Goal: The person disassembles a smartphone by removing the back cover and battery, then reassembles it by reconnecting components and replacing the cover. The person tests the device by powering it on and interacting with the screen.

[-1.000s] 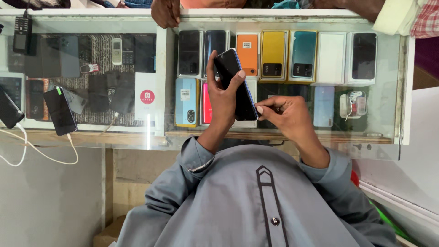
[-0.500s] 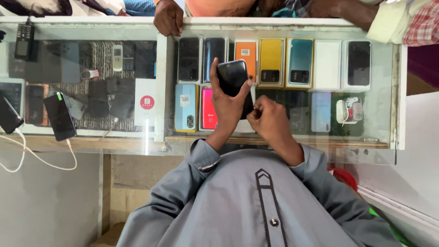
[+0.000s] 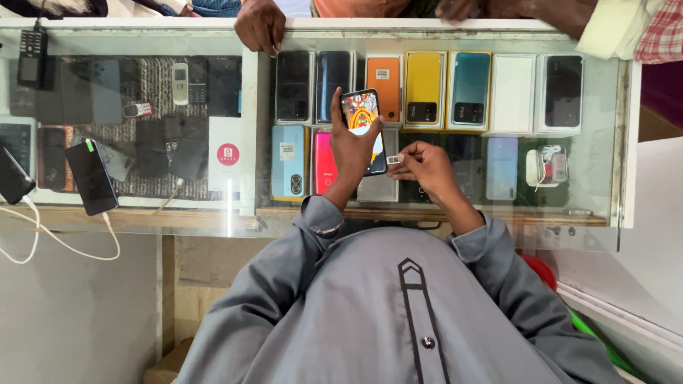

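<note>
My left hand point(image 3: 352, 153) is wrapped around a slim black phone with a bright, lit-up screen point(image 3: 364, 128). My fingers grip it from behind and my thumb rests along its side. I hold it up in the air, above the clear glass counter top point(image 3: 249, 206).

My right hand point(image 3: 425, 167) is just beside the phone. Its fingertips are pinched shut on a tiny pale thing point(image 3: 398, 158), right at the phone's edge. It is too small for me to tell what it is.

Under the glass, many phone boxes lie in rows. There is an orange box point(image 3: 385, 85), a yellow box point(image 3: 422, 89) and a teal box point(image 3: 470, 89). Another person's hand point(image 3: 260, 25) rests on the far edge of the counter. A flat black phone on a white cable point(image 3: 91, 178) lies on the glass, well to my left.

I think the tiny thing could slip from my pinch, because it is so small. It might bounce off the glass and get lost. The phone could also tip out of my left hand if I push too hard on its side. Then it might hit the glass.
</note>
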